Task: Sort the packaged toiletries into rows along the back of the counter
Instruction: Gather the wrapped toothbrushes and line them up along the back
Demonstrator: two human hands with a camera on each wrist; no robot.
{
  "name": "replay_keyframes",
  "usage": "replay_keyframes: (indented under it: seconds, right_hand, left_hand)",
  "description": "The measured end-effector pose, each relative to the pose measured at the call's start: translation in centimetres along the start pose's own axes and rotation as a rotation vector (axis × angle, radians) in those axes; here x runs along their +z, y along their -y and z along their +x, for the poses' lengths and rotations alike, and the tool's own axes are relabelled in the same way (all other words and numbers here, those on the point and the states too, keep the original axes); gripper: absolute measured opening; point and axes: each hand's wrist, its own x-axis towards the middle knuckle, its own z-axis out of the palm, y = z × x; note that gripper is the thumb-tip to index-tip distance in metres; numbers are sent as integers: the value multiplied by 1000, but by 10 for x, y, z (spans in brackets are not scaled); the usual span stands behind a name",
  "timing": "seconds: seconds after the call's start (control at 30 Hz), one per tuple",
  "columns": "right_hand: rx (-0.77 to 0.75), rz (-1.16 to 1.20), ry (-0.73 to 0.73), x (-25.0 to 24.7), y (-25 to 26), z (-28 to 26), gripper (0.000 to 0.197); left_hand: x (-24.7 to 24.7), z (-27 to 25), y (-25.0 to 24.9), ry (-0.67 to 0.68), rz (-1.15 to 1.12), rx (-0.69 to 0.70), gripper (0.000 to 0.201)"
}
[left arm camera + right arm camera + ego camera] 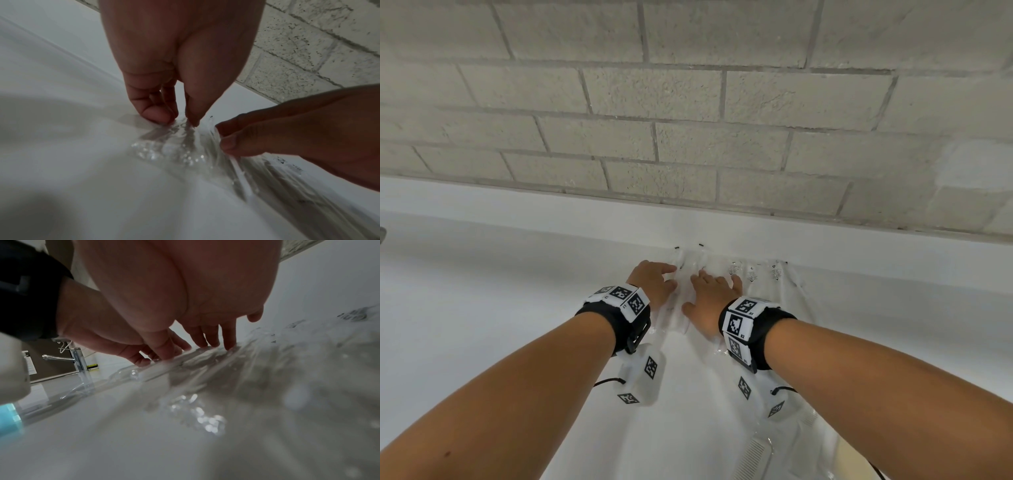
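Several clear plastic toiletry packets lie side by side at the back of the white counter (482, 308). My left hand (671, 277) sets its thumb and fingertips on the leftmost clear packet (174, 146), by the packet's far end. My right hand (709, 291) lies flat just to the right, its straight fingers (230, 344) pressing on the neighbouring packets. Three more printed packets (751, 274) continue the row to the right. The contents of the packets under my hands are hard to make out.
A raised white ledge and a grey block wall (688, 102) close off the back. Packaged white combs (753, 455) lie near the front right. A chrome faucet (79, 360) stands far to the left. A pale blue object (8, 417) sits at the left edge.
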Motion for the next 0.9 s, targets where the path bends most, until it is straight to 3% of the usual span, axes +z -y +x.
replay_keyframes:
  seconds: [0.2, 0.3, 0.37, 0.47, 0.53, 0.63, 0.7, 0.9]
  right_hand:
    - [-6, 62, -30, 1, -2, -2, 65]
    - [-30, 137, -157, -11, -7, -11, 57]
    - [3, 136, -248, -23, -18, -19, 45]
    - [135, 179, -191, -37, -40, -30, 37]
    - [213, 218, -128, -40, -53, -36, 42]
    - [276, 180, -88, -36, -63, -39, 37]
    - [309, 161, -81, -30, -64, -38, 27]
    - [360, 242, -84, -28, -62, -34, 35]
  left_hand:
    - [0, -3, 1, -13, -12, -20, 45]
    - [-6, -7, -4, -75, -57, -30, 47]
    - [-11, -11, -10, -127, -96, 6, 42]
    - [-11, -19, -29, -152, -89, 116, 21]
    - [-4, -27, -48, -118, -77, 178, 14]
    - [15, -37, -75, 29, 31, 217, 30]
    - [27, -38, -86, 100, 127, 184, 39]
    - [35, -34, -90, 109, 169, 58, 45]
